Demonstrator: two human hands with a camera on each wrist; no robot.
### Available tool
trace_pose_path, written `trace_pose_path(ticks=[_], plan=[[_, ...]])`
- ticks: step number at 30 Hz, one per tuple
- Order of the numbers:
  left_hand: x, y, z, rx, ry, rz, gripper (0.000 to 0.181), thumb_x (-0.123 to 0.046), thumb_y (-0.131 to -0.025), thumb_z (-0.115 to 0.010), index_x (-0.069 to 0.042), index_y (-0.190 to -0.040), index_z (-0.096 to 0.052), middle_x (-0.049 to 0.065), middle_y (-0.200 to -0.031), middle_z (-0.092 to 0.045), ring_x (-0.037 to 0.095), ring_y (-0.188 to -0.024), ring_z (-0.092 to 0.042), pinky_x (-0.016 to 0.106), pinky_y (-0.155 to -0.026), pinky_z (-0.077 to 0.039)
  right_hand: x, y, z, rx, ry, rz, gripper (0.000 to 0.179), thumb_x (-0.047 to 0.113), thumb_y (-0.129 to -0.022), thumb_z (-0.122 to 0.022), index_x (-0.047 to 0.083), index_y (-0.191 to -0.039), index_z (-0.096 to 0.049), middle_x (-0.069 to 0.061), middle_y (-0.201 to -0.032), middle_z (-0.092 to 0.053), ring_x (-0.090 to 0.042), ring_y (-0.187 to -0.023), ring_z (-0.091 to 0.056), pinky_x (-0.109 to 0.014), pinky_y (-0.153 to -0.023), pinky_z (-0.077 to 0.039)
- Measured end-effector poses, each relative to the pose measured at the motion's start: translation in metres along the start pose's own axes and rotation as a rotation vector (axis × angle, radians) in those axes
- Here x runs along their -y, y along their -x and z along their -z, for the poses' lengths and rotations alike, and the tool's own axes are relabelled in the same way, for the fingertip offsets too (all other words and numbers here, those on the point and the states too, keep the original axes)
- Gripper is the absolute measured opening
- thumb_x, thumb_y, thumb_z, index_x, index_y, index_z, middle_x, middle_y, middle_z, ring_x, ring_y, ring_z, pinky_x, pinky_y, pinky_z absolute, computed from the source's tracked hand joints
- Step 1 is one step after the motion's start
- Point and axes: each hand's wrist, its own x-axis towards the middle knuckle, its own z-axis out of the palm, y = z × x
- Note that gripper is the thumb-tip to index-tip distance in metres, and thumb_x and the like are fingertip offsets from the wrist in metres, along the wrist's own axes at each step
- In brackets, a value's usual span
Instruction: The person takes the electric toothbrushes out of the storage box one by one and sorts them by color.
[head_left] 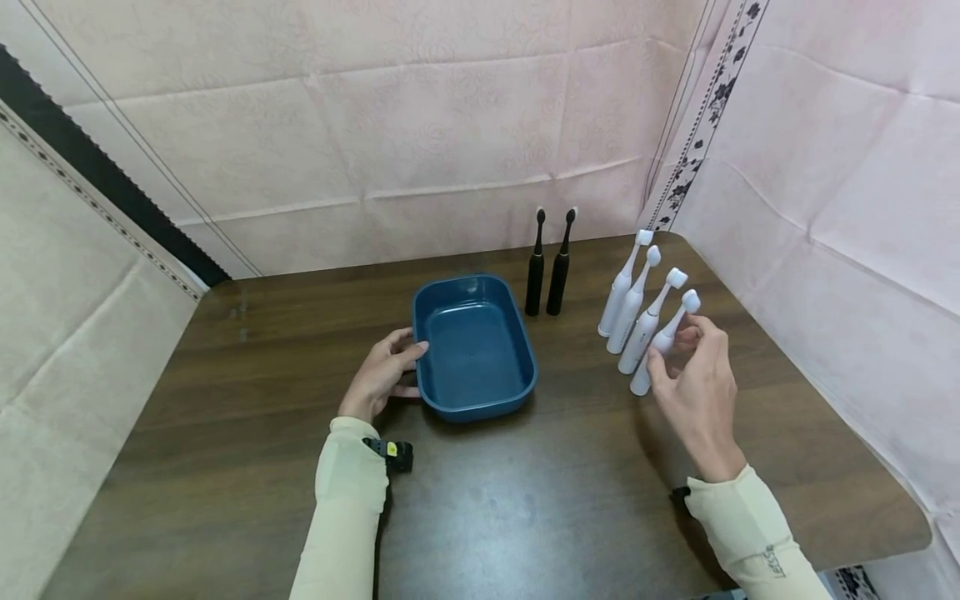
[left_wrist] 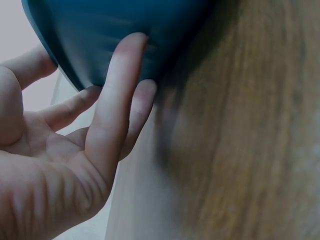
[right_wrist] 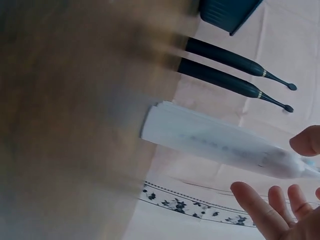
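Note:
A blue plastic basin (head_left: 480, 408) stands on the wooden table. My left hand (head_left: 382, 372) holds its left side, thumb over the rim and fingers (left_wrist: 117, 85) against the outer wall. Several white electric toothbrushes (head_left: 628, 302) stand upright in a slanting row on the right. Around the nearest white toothbrush (head_left: 660, 343), my right hand (head_left: 701, 387) has its thumb on one side and its fingers on the other. In the right wrist view, gaps show between that toothbrush (right_wrist: 215, 142) and the spread thumb and fingers (right_wrist: 260, 207).
Two black electric toothbrushes (head_left: 535, 279) stand upright behind the basin's right side, near the table's back edge. Pale cloth (head_left: 450, 150) hangs behind the wooden table (head_left: 285, 350) and along both its sides.

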Motion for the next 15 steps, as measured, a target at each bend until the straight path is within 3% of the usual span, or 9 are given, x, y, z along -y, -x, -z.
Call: trace_pose_path(ticks=[6, 10, 13, 15], plan=[[0.001, 0.002, 0.000, -0.017, -0.009, -0.012, 0.061, -0.039, -0.091, -0.058, -0.023, -0.144, -0.032, 0.007, -0.135, -0.043, 0.033, -0.121, -0.050, 0.045, -0.073, -0.058, 0.019, -0.007, 0.012, -0.106, -0.073, 0.084, 0.048, 0.009, -0.081, -0.065, 0.000, -0.124, -0.045, -0.021, -0.101, -0.051, -0.026, -0.088, -0.058, 0.009, -0.069, -0.033], [0.002, 0.002, -0.002, -0.032, -0.008, -0.013, 0.064, -0.041, -0.089, -0.060, -0.022, -0.144, -0.032, 0.007, -0.134, -0.045, 0.032, -0.121, -0.050, 0.045, -0.073, -0.058, 0.039, -0.010, 0.015, -0.131, -0.145, 0.169, 0.043, 0.006, -0.080, -0.065, -0.002, -0.119, -0.050, -0.021, -0.101, -0.053, -0.026, -0.088, -0.059, 0.005, -0.073, -0.039], [0.002, 0.001, -0.006, -0.046, -0.013, -0.015, 0.064, -0.041, -0.088, -0.061, -0.022, -0.143, -0.034, 0.006, -0.132, -0.047, 0.030, -0.119, -0.052, 0.044, -0.072, -0.058, 0.050, -0.013, 0.011, -0.071, -0.135, 0.244, 0.040, 0.007, -0.079, -0.065, -0.004, -0.116, -0.052, -0.021, -0.102, -0.054, -0.026, -0.088, -0.060, -0.010, -0.069, -0.053], [0.001, 0.000, -0.008, -0.050, -0.022, -0.025, 0.064, -0.040, -0.088, -0.062, -0.021, -0.143, -0.034, 0.006, -0.133, -0.047, 0.030, -0.118, -0.053, 0.044, -0.072, -0.058, 0.055, -0.017, 0.003, 0.015, -0.104, 0.283, 0.040, 0.009, -0.080, -0.065, -0.004, -0.116, -0.053, -0.021, -0.103, -0.055, -0.027, -0.088, -0.059, -0.025, -0.069, -0.056]])
